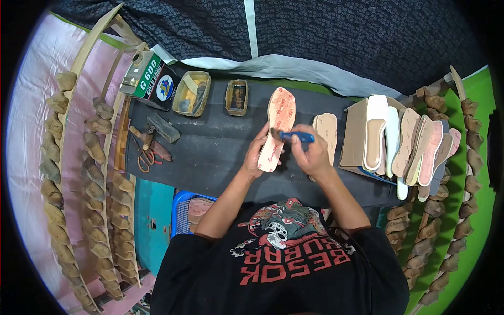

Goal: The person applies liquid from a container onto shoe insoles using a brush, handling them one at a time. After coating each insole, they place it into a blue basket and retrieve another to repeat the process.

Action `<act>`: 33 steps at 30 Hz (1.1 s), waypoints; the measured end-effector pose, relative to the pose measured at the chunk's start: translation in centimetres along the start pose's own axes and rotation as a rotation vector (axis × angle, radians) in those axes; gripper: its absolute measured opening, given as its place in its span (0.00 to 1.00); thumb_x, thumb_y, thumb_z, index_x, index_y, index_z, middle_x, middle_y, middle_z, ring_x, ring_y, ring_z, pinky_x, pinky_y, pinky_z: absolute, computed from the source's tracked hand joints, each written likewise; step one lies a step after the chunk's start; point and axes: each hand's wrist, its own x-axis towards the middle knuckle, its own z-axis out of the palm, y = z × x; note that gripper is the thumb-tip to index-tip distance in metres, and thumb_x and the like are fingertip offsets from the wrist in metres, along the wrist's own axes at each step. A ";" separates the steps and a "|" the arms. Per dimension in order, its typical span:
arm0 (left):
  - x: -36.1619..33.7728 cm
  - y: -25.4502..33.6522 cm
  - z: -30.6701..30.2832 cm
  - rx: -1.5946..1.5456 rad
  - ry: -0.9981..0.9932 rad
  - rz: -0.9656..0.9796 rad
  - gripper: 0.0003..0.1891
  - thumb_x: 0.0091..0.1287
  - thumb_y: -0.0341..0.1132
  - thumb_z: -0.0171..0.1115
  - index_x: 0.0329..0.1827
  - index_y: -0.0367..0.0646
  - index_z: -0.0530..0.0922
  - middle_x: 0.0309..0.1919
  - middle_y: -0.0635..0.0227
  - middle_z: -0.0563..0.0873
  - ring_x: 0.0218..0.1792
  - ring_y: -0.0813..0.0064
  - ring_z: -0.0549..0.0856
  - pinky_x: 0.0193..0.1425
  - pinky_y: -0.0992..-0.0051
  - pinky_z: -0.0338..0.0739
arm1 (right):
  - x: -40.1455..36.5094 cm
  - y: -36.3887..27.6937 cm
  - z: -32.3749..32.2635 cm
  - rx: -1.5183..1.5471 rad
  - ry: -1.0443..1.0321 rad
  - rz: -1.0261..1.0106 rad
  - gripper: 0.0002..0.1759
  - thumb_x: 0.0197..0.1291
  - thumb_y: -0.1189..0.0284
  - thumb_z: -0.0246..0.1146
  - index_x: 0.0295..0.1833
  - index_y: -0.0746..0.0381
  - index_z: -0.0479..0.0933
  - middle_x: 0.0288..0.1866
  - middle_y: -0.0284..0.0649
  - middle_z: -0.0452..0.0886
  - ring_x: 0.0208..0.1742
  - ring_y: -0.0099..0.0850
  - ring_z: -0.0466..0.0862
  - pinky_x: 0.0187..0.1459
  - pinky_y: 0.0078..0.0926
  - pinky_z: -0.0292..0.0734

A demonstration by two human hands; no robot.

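My left hand (256,150) grips a shoe insole (281,109) by its narrow lower half, above the table. Red printed marks cover the pale insole, and its wider upper half looks darker and orange. In my right hand (314,157) is a blue-handled brush (300,137), fingers closed round the handle. The brush's tip meets the insole's middle; its bristles are hard to make out. Just right of my right hand, tan insoles (328,130) lie on the dark table.
A cardboard box (356,139) packed with insoles stands at the right. Toward the back left are a glue can (149,79), a tub with tools (192,93) and a smaller tub (237,97). Scissors (145,157) and a hammer (144,137) lie left. Shoe lasts (94,147) hang on both sides.
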 end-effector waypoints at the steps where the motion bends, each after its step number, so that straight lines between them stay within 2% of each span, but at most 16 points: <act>1: 0.1 -0.2 0.2 0.003 0.040 0.025 0.38 0.78 0.47 0.49 0.89 0.49 0.49 0.66 0.57 0.83 0.48 0.68 0.91 0.35 0.67 0.94 | -0.4 -0.1 0.3 0.001 -0.016 -0.082 0.09 0.68 0.77 0.65 0.51 0.68 0.78 0.39 0.49 0.87 0.36 0.45 0.90 0.39 0.37 0.83; 4: 0.1 -0.2 0.2 0.017 0.079 0.062 0.38 0.78 0.48 0.48 0.89 0.48 0.49 0.66 0.59 0.83 0.47 0.69 0.91 0.35 0.67 0.93 | -1.4 -0.6 1.3 0.056 -0.033 -0.145 0.10 0.68 0.78 0.65 0.52 0.69 0.78 0.39 0.49 0.87 0.36 0.45 0.90 0.40 0.38 0.83; 7: -0.5 0.1 -0.3 0.007 0.014 0.023 0.38 0.79 0.47 0.49 0.89 0.50 0.49 0.68 0.56 0.81 0.49 0.67 0.91 0.36 0.66 0.94 | -1.1 -0.1 0.9 0.040 0.023 -0.033 0.10 0.69 0.78 0.65 0.53 0.69 0.78 0.39 0.48 0.87 0.36 0.44 0.90 0.40 0.38 0.83; 9: -0.6 0.5 -0.1 -0.008 -0.058 -0.020 0.38 0.79 0.47 0.49 0.89 0.51 0.48 0.69 0.53 0.80 0.50 0.64 0.91 0.37 0.65 0.94 | -0.4 0.7 0.6 0.006 0.096 -0.040 0.09 0.71 0.77 0.64 0.53 0.69 0.77 0.40 0.47 0.87 0.36 0.44 0.90 0.41 0.38 0.84; 11: -0.7 0.6 0.9 0.037 -0.059 -0.026 0.40 0.78 0.49 0.52 0.89 0.50 0.47 0.65 0.55 0.82 0.48 0.66 0.91 0.36 0.66 0.94 | 0.3 0.9 0.2 0.019 0.148 -0.019 0.09 0.72 0.76 0.63 0.53 0.69 0.77 0.41 0.48 0.87 0.37 0.45 0.90 0.41 0.38 0.84; 15: -0.8 0.3 1.3 0.080 -0.036 -0.021 0.41 0.78 0.50 0.52 0.89 0.48 0.47 0.63 0.57 0.83 0.47 0.69 0.91 0.36 0.68 0.94 | 0.1 -1.0 -0.4 0.004 0.021 0.109 0.10 0.71 0.76 0.63 0.54 0.68 0.77 0.43 0.50 0.86 0.41 0.47 0.89 0.44 0.39 0.84; 17: -1.0 0.1 0.9 0.048 0.002 -0.001 0.39 0.80 0.48 0.50 0.89 0.48 0.46 0.62 0.56 0.84 0.47 0.68 0.90 0.38 0.67 0.94 | -0.7 -0.3 0.6 0.018 0.050 -0.045 0.10 0.70 0.77 0.64 0.54 0.68 0.77 0.41 0.50 0.86 0.39 0.48 0.89 0.43 0.39 0.83; 21: -1.0 -0.3 0.4 0.010 0.055 0.048 0.36 0.82 0.46 0.48 0.89 0.49 0.48 0.63 0.55 0.83 0.49 0.65 0.90 0.40 0.64 0.94 | -0.8 0.1 2.1 0.022 0.019 -0.153 0.10 0.69 0.78 0.65 0.53 0.68 0.77 0.40 0.50 0.85 0.37 0.48 0.88 0.42 0.40 0.82; 24: -1.6 0.0 -0.2 -0.007 0.010 0.030 0.35 0.83 0.44 0.47 0.89 0.50 0.48 0.64 0.55 0.82 0.50 0.64 0.91 0.41 0.63 0.94 | 0.2 0.8 2.5 0.048 -0.007 -0.039 0.10 0.71 0.77 0.64 0.53 0.68 0.77 0.40 0.52 0.86 0.36 0.48 0.88 0.39 0.40 0.82; 26: -2.2 0.0 -0.3 -0.015 0.048 0.043 0.35 0.83 0.44 0.48 0.89 0.50 0.48 0.65 0.55 0.82 0.50 0.63 0.90 0.42 0.63 0.94 | 1.1 0.9 3.1 0.089 -0.035 0.013 0.09 0.72 0.75 0.64 0.53 0.67 0.77 0.41 0.52 0.86 0.36 0.47 0.89 0.38 0.39 0.82; 29: -3.2 0.2 -1.5 -0.030 0.071 0.017 0.35 0.82 0.42 0.49 0.89 0.50 0.49 0.66 0.54 0.82 0.49 0.63 0.91 0.41 0.60 0.94 | 3.1 0.7 4.5 0.025 -0.012 -0.082 0.09 0.73 0.75 0.64 0.54 0.66 0.77 0.41 0.51 0.87 0.36 0.46 0.90 0.38 0.37 0.83; 33: -5.2 0.2 -3.4 -0.052 0.121 -0.074 0.36 0.81 0.43 0.50 0.89 0.51 0.50 0.64 0.56 0.83 0.47 0.63 0.92 0.38 0.59 0.94 | 5.9 2.4 7.5 0.029 -0.053 -0.010 0.13 0.73 0.72 0.64 0.57 0.67 0.78 0.40 0.52 0.88 0.37 0.43 0.91 0.40 0.35 0.84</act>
